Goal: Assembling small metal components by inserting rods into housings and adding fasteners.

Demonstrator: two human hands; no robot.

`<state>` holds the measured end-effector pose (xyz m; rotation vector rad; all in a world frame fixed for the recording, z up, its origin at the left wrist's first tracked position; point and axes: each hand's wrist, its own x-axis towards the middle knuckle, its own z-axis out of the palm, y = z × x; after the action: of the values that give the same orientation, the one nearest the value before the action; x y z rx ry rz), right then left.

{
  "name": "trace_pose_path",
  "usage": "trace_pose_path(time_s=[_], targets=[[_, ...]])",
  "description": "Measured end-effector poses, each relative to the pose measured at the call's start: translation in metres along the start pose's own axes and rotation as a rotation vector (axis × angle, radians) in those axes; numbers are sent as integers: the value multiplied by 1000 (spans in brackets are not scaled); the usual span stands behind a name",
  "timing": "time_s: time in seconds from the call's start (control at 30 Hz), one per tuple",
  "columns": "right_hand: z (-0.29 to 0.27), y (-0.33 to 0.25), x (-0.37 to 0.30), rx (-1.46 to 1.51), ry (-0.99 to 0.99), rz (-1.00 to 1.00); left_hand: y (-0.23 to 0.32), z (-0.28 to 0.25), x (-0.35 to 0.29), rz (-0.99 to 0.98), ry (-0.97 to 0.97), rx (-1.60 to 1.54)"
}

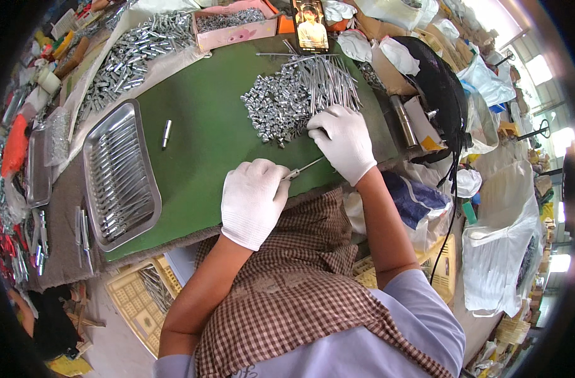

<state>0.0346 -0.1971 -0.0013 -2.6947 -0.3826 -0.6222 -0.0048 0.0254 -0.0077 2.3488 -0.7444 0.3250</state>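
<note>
Checked apron (281,309), silvery thick-ended rod (293,174) clasped in left grip (253,201), right grip (345,142) unclear

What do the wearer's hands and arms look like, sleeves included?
The left hand and right hand wear matching white, fine-knit gloves reaching the wrists, with no visible markings. Both forearms are bare, without cables. The short sleeves are plain pale lavender.
</note>
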Motion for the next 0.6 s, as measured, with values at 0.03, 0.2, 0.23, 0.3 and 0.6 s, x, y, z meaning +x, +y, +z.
trace_pose_path(time_s=[0.03,0.2,0.23,0.3,0.6], targets=[[-2,1,1,-28,-36,-31,0,0,0,-2,-2,0],[-11,-12,-3,-165,-140,-74,-1,1,-1,7,12,-21],[-14,-15,-7,-104,-165,-36,0,1,-1,9,12,-15],[-20,-21,-13,-27,-159,-94,0,0,0,7,8,-13],[-28,-39,-27,377,-164,-10,0,0,0,17,12,-9]])
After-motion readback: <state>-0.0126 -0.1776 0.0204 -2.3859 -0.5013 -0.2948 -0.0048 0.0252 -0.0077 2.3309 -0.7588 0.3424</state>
